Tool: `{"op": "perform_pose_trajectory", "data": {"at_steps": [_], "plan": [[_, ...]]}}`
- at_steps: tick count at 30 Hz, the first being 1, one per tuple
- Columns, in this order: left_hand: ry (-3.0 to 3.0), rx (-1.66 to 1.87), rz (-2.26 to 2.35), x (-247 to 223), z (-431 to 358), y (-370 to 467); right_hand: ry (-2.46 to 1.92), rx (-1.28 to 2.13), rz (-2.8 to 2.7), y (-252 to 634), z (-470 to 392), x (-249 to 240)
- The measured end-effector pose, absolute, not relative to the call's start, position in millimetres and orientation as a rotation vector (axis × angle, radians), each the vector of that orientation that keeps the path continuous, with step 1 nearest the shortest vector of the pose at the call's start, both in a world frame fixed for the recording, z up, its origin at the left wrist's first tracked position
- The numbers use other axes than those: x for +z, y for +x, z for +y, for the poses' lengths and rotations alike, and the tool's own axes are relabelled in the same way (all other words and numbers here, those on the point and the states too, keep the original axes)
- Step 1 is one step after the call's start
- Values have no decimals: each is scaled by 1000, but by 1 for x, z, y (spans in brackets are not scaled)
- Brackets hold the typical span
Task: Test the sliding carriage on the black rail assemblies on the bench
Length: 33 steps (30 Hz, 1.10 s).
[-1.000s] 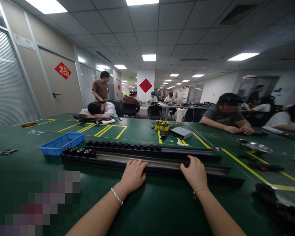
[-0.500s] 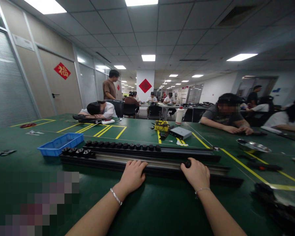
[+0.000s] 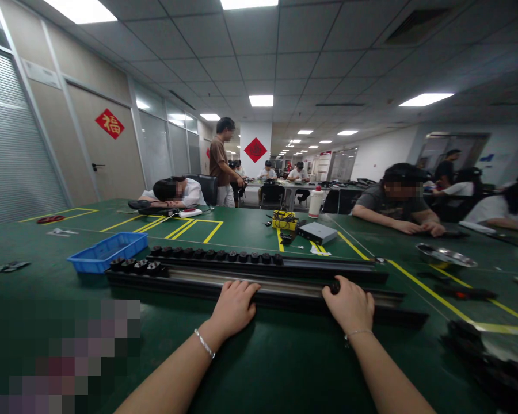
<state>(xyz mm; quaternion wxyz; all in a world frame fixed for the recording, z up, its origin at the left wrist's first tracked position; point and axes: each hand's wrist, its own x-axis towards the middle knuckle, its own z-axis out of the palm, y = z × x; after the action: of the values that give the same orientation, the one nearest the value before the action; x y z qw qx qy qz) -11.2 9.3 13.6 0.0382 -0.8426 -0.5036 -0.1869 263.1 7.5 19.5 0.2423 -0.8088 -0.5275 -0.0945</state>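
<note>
A long dark rail point(image 3: 293, 286) with a pale metallic channel lies across the green table in front of me. My left hand point(image 3: 235, 303) rests on its near edge, fingers curled over it. Between the thumb and fingers of my right hand point(image 3: 350, 302) is a small black round part point(image 3: 335, 286), at the right part of the same rail. Several black parts point(image 3: 140, 265) sit at the rail's left end. Behind it lies a second rail point(image 3: 328, 265) carrying a row of black round parts point(image 3: 221, 255).
A blue tray point(image 3: 107, 253) stands at the rails' left end. Beyond them are a grey box point(image 3: 317, 232), a yellow item with cables point(image 3: 285, 219) and a bottle point(image 3: 315, 202). A metal bowl point(image 3: 445, 256) and dark parts point(image 3: 492, 362) are at the right. People sit around the table.
My right hand has slid slightly right along the rail with the black part. My left hand stays where it was. A standing person in the background has moved right.
</note>
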Motion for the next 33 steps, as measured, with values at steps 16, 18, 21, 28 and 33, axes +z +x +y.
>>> {"op": "perform_pose_trajectory", "data": {"at_steps": [16,18,21,28,33], "plan": [[-2579,-550,-1548,12,9,-11,-2204,-279,-1436,273,8,16],[-2578,-555,-1547,13,9,-11,-2203,-279,-1431,274,8,16],[-2581,-554,-1546,13,9,-11,-2202,-277,-1431,275,8,16],[-2584,-566,-1536,13,9,-12,-2251,-287,-1396,281,5,18],[-2581,-556,-1536,14,8,-11,-2246,-291,-1377,282,4,18]]}}
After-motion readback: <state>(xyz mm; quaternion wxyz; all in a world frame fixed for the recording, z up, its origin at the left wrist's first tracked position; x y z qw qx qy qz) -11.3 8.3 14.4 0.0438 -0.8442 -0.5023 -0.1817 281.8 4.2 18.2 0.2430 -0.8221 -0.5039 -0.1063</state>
